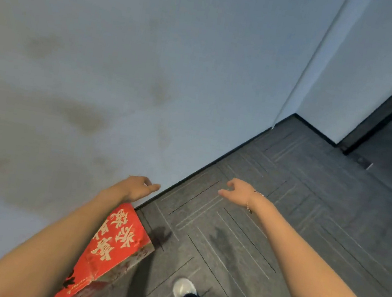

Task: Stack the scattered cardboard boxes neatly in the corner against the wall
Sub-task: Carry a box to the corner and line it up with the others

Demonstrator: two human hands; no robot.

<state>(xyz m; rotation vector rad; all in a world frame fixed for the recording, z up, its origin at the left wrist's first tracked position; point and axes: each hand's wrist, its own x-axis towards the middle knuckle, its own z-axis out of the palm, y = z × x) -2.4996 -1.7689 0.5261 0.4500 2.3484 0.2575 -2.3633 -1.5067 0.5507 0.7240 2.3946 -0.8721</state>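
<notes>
Both hands are out front w/ nothing in them. The left hand [138,187] hangs loose over the foot of the wall [99,70], fingers slack and slightly bent. The right hand [238,191], a thin bracelet [249,206] at its wrist, hovers over the floor [282,212] just off the wall, fingers relaxed, also holding nothing.

The only box in view is the red box [113,245] w/ pale printed characters. It lies at the foot of the wall, below the left forearm, apparently touching the wall along one edge, though the arm hides that contact so it can't be confirmed. One white shoe [183,289] is planted on the floor near the box's outer side.

Probably the step in hand is either squaring this box to the wall or going for the next one; no other boxes show here.

To do it well, the person should:
- Press the box flush w/ flat palms, one on each free side, not fingertips, so thin card doesn't dent.
- Line its long edge up w/ the wall's base strip, no gap.
- Put bigger, stiffer boxes at the bottom; this one looks slim, so prob. better higher up.
- Keep the foot off the box when stepping round.
</notes>
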